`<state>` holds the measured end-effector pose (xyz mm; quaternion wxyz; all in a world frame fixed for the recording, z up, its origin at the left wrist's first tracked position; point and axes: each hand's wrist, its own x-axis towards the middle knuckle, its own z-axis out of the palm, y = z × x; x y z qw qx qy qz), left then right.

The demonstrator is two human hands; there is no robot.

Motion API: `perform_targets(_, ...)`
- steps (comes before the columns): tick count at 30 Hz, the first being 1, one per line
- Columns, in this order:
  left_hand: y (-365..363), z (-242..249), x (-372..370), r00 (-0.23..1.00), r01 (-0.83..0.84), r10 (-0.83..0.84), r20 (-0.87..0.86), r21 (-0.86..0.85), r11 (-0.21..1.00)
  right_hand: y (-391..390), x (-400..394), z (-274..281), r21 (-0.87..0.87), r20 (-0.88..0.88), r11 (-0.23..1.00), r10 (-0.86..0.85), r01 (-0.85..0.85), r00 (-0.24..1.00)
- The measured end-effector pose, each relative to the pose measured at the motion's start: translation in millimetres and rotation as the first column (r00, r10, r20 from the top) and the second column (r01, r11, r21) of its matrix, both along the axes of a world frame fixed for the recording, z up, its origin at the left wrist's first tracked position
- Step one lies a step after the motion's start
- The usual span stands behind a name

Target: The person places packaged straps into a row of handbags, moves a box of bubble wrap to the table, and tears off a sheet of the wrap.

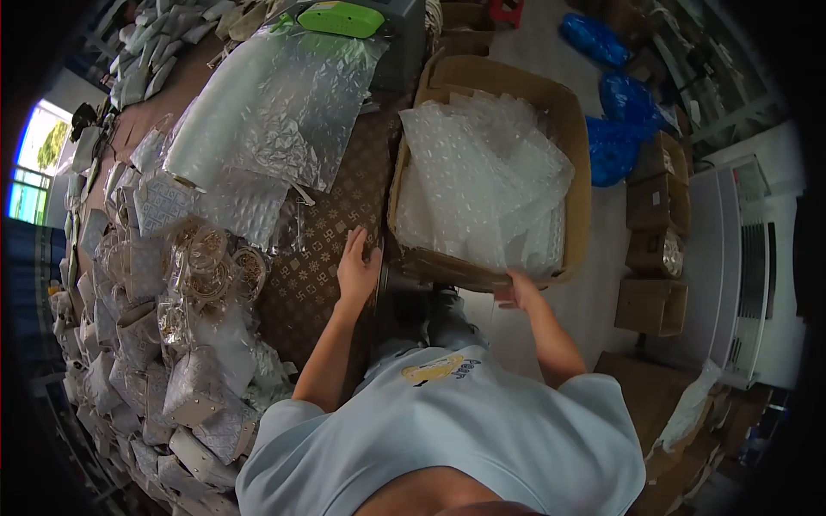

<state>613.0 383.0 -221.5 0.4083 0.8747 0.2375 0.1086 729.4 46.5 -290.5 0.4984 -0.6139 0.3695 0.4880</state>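
Observation:
My left hand (357, 268) lies with fingers stretched out on the brown patterned cloth (320, 288), near the table's edge. It holds nothing. At the near side of a large cardboard box (578, 206) is my right hand (519, 292), its thumb raised against the box and its other fingers apart below. Whether those fingers bear on the box is hard to make out. Sheets of clear bubble wrap (482, 176) fill the box in a loose pile. Left of my left hand are coiled gold-coloured chains (206, 267) in clear wrapping.
A roll of clear bubble film (258, 103) lies on the table by a machine with a green panel (342, 19). Many grey-white bags (194, 387) heap up at left. Blue plastic bags (615, 146) and small cardboard boxes (651, 307) stand on the floor at right.

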Motion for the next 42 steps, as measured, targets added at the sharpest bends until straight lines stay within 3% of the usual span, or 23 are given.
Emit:
perform_targets(1,10.0,-3.6,3.0,1.000,-0.024,0.025,-0.010,0.118,0.993,5.5,6.5,19.1,0.006,0.007,0.999,0.034,-0.034,0.999)
perform_targets(2,17.6,-5.9,7.9,0.998,-0.045,0.052,-0.021,0.233,0.971,14.8,13.6,37.0,0.011,0.113,0.947,0.319,-0.322,0.941)
perform_targets(3,23.5,-6.1,15.0,0.998,-0.062,0.064,0.000,0.205,0.977,22.4,23.8,42.9,-0.012,0.212,0.817,0.566,-0.577,0.797)
perform_targets(4,28.9,-8.6,19.6,0.996,-0.083,0.085,0.001,0.214,0.973,30.9,48.0,38.8,-0.281,0.430,0.541,0.809,-0.793,0.401)
perform_targets(5,37.4,-13.4,27.6,0.999,-0.032,0.031,0.007,0.326,0.945,46.1,65.4,39.2,-0.279,0.443,0.529,0.812,-0.802,0.381)
perform_targets(7,45.3,-16.3,43.7,1.000,-0.024,0.015,0.024,0.442,0.897,87.3,100.2,43.9,-0.751,0.586,0.460,0.794,-0.475,-0.158)
perform_targets(8,43.2,-14.1,45.9,0.998,0.042,-0.014,-0.064,0.476,0.878,108.6,121.8,37.3,-0.753,0.595,0.456,0.779,-0.474,-0.196)
perform_targets(9,41.5,-12.6,49.4,0.987,0.115,-0.041,-0.157,0.501,0.858,127.6,139.5,27.1,-0.787,0.479,0.329,0.859,-0.523,-0.180)
perform_targets(10,44.5,-12.1,54.1,0.989,0.089,-0.015,-0.146,0.516,0.852,142.7,154.7,13.2,-0.797,0.351,0.200,0.921,-0.570,-0.168)
perform_targets(12,43.0,-12.6,51.9,0.983,0.106,-0.013,-0.183,0.504,0.857,158.9,177.0,-26.8,-0.790,0.387,0.193,0.893,-0.582,-0.230)
perform_targets(14,45.8,-10.6,53.2,0.984,0.081,0.010,-0.180,0.488,0.869,197.0,216.4,-20.4,-0.570,0.282,0.029,0.946,-0.821,-0.161)
perform_targets(16,44.7,-9.3,52.7,0.988,0.061,0.009,-0.152,0.452,0.890,213.5,251.0,32.7,-0.703,0.630,0.502,0.768,-0.504,-0.114)
perform_targets(18,44.9,-5.8,53.8,0.988,0.051,0.021,-0.156,0.445,0.894,254.0,292.2,111.3,-0.538,0.832,0.791,0.442,-0.291,-0.336)
perform_targets(19,44.9,-4.3,54.8,0.986,0.055,0.022,-0.165,0.446,0.894,277.4,317.2,143.8,-0.485,0.785,0.840,0.298,-0.241,-0.543)
perform_targets(21,46.6,-4.8,57.3,0.986,0.040,0.036,-0.160,0.445,0.895,329.1,362.9,185.7,-0.492,0.612,0.854,0.204,-0.167,-0.764)
perform_targets(24,44.7,-4.6,56.2,0.984,0.035,0.047,-0.174,0.436,0.899,392.0,420.7,187.5,-0.556,0.556,0.819,0.240,-0.142,-0.796)
perform_targets(26,47.3,-3.4,55.2,0.981,0.028,0.058,-0.184,0.434,0.900,412.8,430.5,190.9,-0.698,0.630,0.695,0.479,-0.175,-0.611)
perform_targets(32,48.7,-2.8,56.5,0.976,0.041,0.053,-0.211,0.417,0.908,411.2,433.3,195.1,-0.777,0.475,0.625,0.497,-0.080,-0.726)
perform_targets(35,49.1,-0.9,55.9,0.975,0.038,0.060,-0.214,0.425,0.904,412.7,429.6,201.7,-0.822,0.428,0.567,0.559,-0.049,-0.710)
perform_targets(38,49.3,0.5,53.8,0.975,0.019,0.073,-0.212,0.400,0.916,415.6,435.6,196.0,-0.794,0.352,0.607,0.513,0.040,-0.783)
perform_targets(42,51.7,-0.5,52.6,0.977,0.036,0.050,-0.208,0.391,0.920,416.9,435.3,196.9,-0.817,0.339,0.575,0.540,0.043,-0.771)
